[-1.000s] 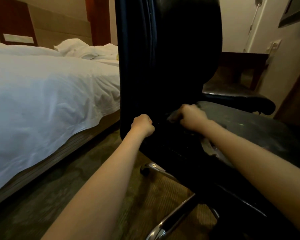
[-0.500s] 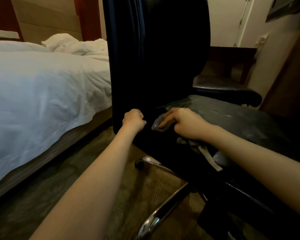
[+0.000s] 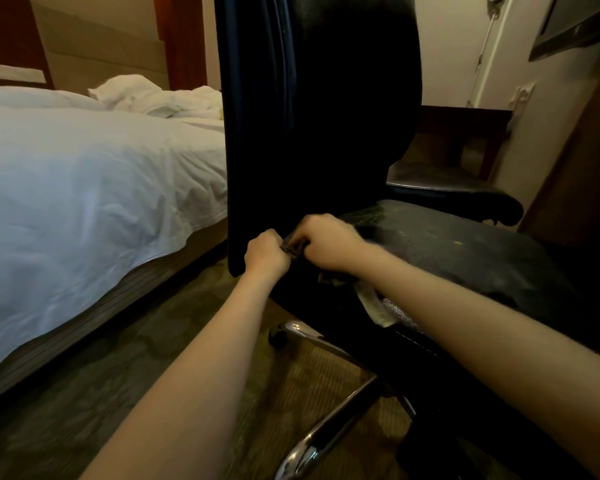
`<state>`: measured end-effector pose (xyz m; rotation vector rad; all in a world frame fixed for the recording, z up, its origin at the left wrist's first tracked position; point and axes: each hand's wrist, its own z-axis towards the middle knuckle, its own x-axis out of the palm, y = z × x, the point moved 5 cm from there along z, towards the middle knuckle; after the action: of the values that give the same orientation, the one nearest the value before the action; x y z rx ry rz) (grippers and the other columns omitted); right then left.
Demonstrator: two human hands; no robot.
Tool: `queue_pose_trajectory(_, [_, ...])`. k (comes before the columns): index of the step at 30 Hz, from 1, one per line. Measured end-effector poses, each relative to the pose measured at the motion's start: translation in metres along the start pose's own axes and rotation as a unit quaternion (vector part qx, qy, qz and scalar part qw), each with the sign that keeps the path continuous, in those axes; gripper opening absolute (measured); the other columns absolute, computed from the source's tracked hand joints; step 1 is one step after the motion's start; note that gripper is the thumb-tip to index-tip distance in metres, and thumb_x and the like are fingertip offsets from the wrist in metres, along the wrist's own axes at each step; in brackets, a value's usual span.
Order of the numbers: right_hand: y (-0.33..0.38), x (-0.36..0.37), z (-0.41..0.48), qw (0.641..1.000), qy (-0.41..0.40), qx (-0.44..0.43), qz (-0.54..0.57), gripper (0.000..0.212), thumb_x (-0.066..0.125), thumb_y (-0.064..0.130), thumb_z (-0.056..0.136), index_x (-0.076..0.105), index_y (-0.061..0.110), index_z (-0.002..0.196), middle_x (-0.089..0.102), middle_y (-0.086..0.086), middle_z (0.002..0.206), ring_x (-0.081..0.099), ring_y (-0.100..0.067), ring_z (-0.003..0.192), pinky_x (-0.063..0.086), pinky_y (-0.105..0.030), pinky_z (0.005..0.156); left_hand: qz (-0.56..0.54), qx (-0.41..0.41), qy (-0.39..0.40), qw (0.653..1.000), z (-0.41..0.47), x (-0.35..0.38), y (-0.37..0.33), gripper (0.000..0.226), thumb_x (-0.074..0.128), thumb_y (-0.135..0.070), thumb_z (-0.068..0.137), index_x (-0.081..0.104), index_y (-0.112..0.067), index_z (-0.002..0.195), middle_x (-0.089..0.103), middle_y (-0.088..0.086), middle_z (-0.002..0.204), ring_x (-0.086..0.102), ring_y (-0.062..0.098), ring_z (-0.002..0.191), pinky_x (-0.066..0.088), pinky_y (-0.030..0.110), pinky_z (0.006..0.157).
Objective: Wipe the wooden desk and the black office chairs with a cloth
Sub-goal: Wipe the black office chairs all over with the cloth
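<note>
You're on the near black office chair (image 3: 312,116), working low down where the backrest meets the seat (image 3: 465,247), so the chair part is under way but prob not finished. Your left hand (image 3: 267,252) & right hand (image 3: 326,242) sit close together at the seat's rear left corner, both w/ fingers curled, and look to be pinching a dark bunched cloth (image 3: 291,248) between them. How much cloth lies under your right wrist, can't tell. The seat top looks scuffed & speckled; can't say if that's dirt or wear, so can't confirm it's wiped. The second chair (image 3: 447,194) sits just behind this one, w/ no sign of wiping. The dark wooden desk (image 3: 465,116) is further back by the wall, well apart from your hands, likely left to do, as is the rest of the backrest
</note>
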<state>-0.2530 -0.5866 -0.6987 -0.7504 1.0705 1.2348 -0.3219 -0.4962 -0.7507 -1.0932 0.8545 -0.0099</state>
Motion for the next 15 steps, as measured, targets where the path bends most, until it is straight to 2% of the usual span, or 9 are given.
queue_pose_trajectory(2, [-0.005,0.007,0.011,1.000,0.001,0.025,0.002,0.038,0.048,0.010,0.092,0.064,0.029,0.120,0.061,-0.005,0.121,0.054,-0.026,0.110,0.047,-0.037,0.083,0.009,0.008,0.009,1.000,-0.001,0.001,-0.003,0.015,0.048,-0.003,0.091,0.039,-0.013,0.084,0.036,-0.001,0.075,0.033,0.012,0.063,0.027,0.028,0.057])
queue_pose_trajectory(4, [-0.034,0.007,0.016,0.998,0.020,0.064,-0.004,0.036,0.049,0.012,0.093,0.062,0.027,0.122,0.058,-0.009,0.124,0.050,-0.030,0.116,0.046,-0.039,0.087,0.017,0.028,0.025,0.999,-0.002,0.003,-0.005,0.013,0.047,-0.002,0.092,0.039,-0.010,0.087,0.035,-0.001,0.072,0.035,0.014,0.064,0.030,0.028,0.061])
queue_pose_trajectory(7, [-0.088,0.002,0.015,0.988,0.056,0.134,-0.058,0.032,0.049,0.011,0.094,0.054,0.006,0.125,0.049,-0.017,0.130,0.041,-0.039,0.122,0.040,-0.053,0.098,0.002,0.037,0.043,0.998,-0.002,0.003,-0.002,0.018,0.044,0.001,0.094,0.040,-0.008,0.079,0.031,0.000,0.070,0.032,0.013,0.061,0.028,0.026,0.058])
queue_pose_trajectory(9, [-0.111,-0.005,0.008,0.979,0.065,0.177,-0.071,0.029,0.047,0.008,0.095,0.052,-0.001,0.121,0.047,-0.021,0.129,0.040,-0.041,0.121,0.038,-0.057,0.097,-0.010,0.030,0.042,0.999,-0.001,0.002,-0.001,0.007,0.043,0.001,0.094,0.050,0.003,0.095,0.039,0.008,0.074,0.040,0.021,0.065,0.030,0.028,0.062])
queue_pose_trajectory(10, [-0.116,-0.011,0.007,0.979,0.054,0.185,-0.065,0.027,0.048,0.008,0.094,0.052,-0.002,0.120,0.048,-0.022,0.127,0.041,-0.041,0.119,0.039,-0.056,0.096,-0.016,0.024,0.042,0.999,-0.002,0.001,-0.001,0.016,0.042,0.001,0.095,0.049,0.009,0.107,0.043,0.014,0.078,0.043,0.026,0.069,0.031,0.032,0.065])
queue_pose_trajectory(12, [-0.105,-0.021,0.006,0.985,0.024,0.167,-0.045,0.030,0.048,0.007,0.093,0.056,0.004,0.121,0.050,-0.018,0.127,0.041,-0.039,0.119,0.041,-0.051,0.095,-0.009,0.026,0.040,0.999,-0.003,0.001,-0.003,0.023,0.042,0.001,0.095,0.046,0.013,0.114,0.047,0.022,0.084,0.047,0.035,0.079,0.034,0.043,0.070])
queue_pose_trajectory(13, [-0.089,-0.023,0.004,0.990,0.011,0.138,-0.036,0.035,0.048,0.007,0.091,0.059,0.012,0.123,0.052,-0.014,0.128,0.043,-0.037,0.120,0.042,-0.047,0.095,0.002,0.029,0.035,0.999,-0.004,0.001,-0.005,0.023,0.043,0.000,0.095,0.047,0.012,0.114,0.049,0.023,0.090,0.050,0.041,0.089,0.038,0.049,0.076])
queue_pose_trajectory(15, [-0.047,-0.018,-0.006,0.998,0.021,0.048,-0.042,0.046,0.047,0.006,0.086,0.061,0.030,0.123,0.053,-0.004,0.130,0.047,-0.031,0.120,0.045,-0.040,0.095,0.019,0.022,0.028,0.999,-0.004,0.000,-0.007,0.023,0.044,-0.001,0.095,0.048,0.009,0.115,0.050,0.029,0.110,0.048,0.046,0.107,0.040,0.051,0.089])
